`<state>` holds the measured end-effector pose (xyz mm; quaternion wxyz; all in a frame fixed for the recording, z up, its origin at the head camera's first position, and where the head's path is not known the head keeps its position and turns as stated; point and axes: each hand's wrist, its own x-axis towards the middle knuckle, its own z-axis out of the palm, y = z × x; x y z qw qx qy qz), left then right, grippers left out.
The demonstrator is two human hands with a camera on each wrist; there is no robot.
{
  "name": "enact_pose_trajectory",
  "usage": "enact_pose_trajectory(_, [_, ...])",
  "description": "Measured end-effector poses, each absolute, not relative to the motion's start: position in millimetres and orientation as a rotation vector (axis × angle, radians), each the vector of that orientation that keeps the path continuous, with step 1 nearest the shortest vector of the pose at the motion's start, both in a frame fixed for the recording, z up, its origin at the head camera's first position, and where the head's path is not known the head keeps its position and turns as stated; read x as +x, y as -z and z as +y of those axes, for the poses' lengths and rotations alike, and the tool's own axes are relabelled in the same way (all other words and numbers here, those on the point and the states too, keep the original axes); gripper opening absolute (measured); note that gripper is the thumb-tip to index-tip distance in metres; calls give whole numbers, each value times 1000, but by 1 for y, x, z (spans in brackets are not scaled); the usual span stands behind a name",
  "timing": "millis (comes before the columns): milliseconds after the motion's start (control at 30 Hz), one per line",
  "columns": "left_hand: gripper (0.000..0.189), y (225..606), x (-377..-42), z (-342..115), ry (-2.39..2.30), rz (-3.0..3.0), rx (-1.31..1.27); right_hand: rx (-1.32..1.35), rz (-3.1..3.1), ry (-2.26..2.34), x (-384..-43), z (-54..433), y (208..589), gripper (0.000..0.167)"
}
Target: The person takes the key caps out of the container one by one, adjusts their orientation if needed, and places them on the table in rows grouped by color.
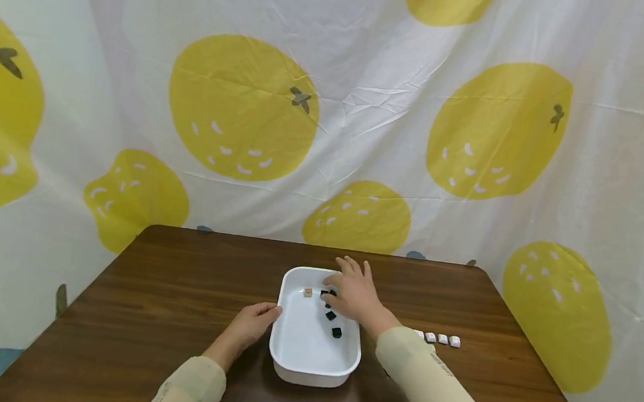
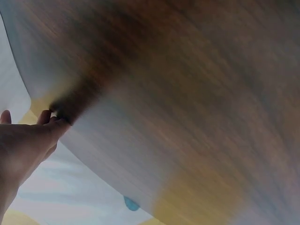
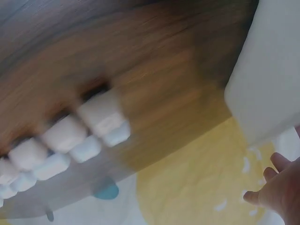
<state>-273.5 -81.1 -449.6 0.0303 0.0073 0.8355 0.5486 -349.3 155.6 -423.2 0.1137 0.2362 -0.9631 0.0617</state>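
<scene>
Grip slack on the right: right hand [image 1: 351, 293] hangs over the far right of the white tray [image 1: 311, 353], thumb and fingers spread, nothing pinched between them that shows. Black blocks [image 1: 336, 332] lie inside the tray along its right side, some beneath those fingertips, two nearer ones clear of them; one tan block [image 1: 307, 292] sits apart from them, toward the far left. Left hand [image 1: 250, 322] is at the tray's left rim, fingertips meeting it; whether they pinch the rim or merely rest there, cannot tell, as the left wrist view is too dim and blurred to settle it. Row of white blocks [image 1: 443, 339] on the table [image 1: 174, 316], right of the tray, beside the right forearm. Step in hand, by my reading: handling the black blocks one by one, right hand working, left steadying the tray. Next move probably calls for thumb and forefinger closing on a single black block from above, with care not to nudge its close neighbours, the tray kept from sliding meanwhile.
</scene>
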Motion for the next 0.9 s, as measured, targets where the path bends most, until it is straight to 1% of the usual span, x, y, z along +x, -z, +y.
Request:
enact_pose_trajectory(300, [37,448,-270,-80,-1702,2577,86,673,-2925,18,-367,124,437,33])
enact_pose_trajectory(467, [38,449,-268,-81,-1701,2562,87,688,-2921,151,-369,119,445,32])
enact_pose_trajectory(600, [38,447,-269,-82,-1703,2567,95,671,-2881,116,-372,117,447,27])
enact_pose_trajectory(767, [38,446,-272,-83,-1694,2584,96,655,-2840,166,-375,114,451,33])
enact_pose_trajectory(900, [38,449,-273,-84,-1676,2598,87,653,-2821,220,-373,111,454,33])
